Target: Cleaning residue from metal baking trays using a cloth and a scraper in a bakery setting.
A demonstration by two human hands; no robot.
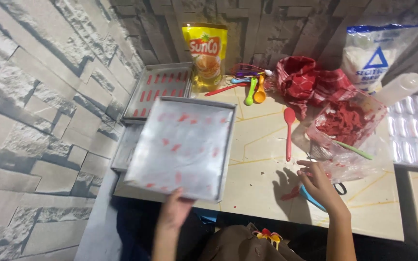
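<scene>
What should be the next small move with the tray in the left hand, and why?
Probably lower the tray flat onto the table. The left hand holds it only by its near edge, tilted above other trays, while the right hand rests by the plastic bag.

Home kitchen corner, baking setup — grey stone-pattern wallpaper (35, 96), cream tiled countertop (262, 140), yellow cooking-oil pouch (205, 53), white flour bag (371, 55), stacked metal baking trays (158, 89), colourful plastic measuring spoons (255, 89), red silicone spatula (289, 130) — domestic scale, nothing industrial.
</scene>
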